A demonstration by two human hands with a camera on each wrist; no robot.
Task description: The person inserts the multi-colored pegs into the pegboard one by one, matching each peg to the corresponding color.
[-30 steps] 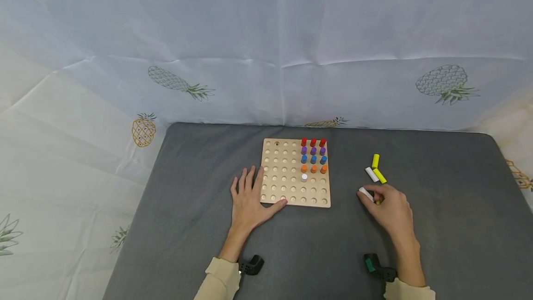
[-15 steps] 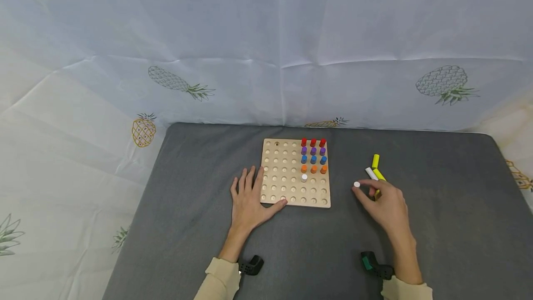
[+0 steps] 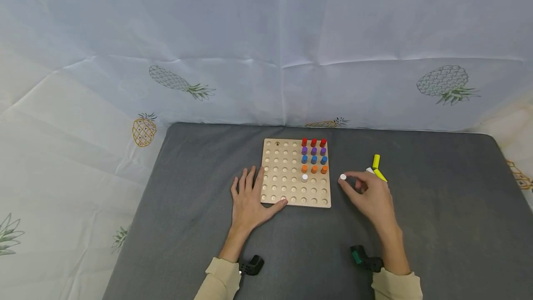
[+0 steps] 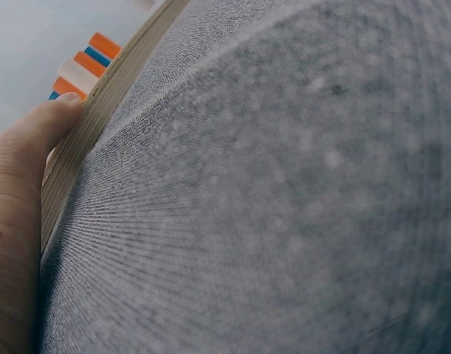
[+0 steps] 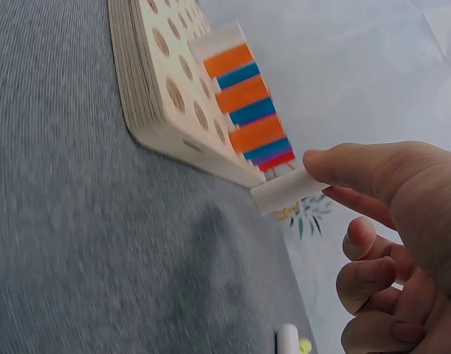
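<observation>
My right hand point(image 3: 374, 200) pinches a white peg point(image 5: 284, 190) between thumb and index finger, just right of the wooden pegboard point(image 3: 279, 183). In the right wrist view the peg is tilted, clear above the grey cloth, with the other fingers curled beneath. My left hand point(image 3: 246, 205) lies spread at the board's near left corner, straight fingers along its left side and thumb on the front edge. Red pegs point(image 3: 313, 142), purple pegs point(image 3: 313, 151), blue pegs point(image 3: 314, 159) and orange pegs point(image 3: 314, 169) stand in rows of three, with one white peg point(image 3: 305, 178) below them.
Right of the board lie a yellow peg point(image 3: 376, 161), another yellow peg point(image 3: 380, 175) and a white peg point(image 3: 369, 170), partly covered by the right hand. Grey cloth point(image 3: 449, 226) covers the table. A pineapple-print sheet point(image 3: 250, 36) hangs behind it.
My right hand has lifted the white peg from near the loose pegs, turned it more upright and carried it left toward the board. The left hand has stayed put.
</observation>
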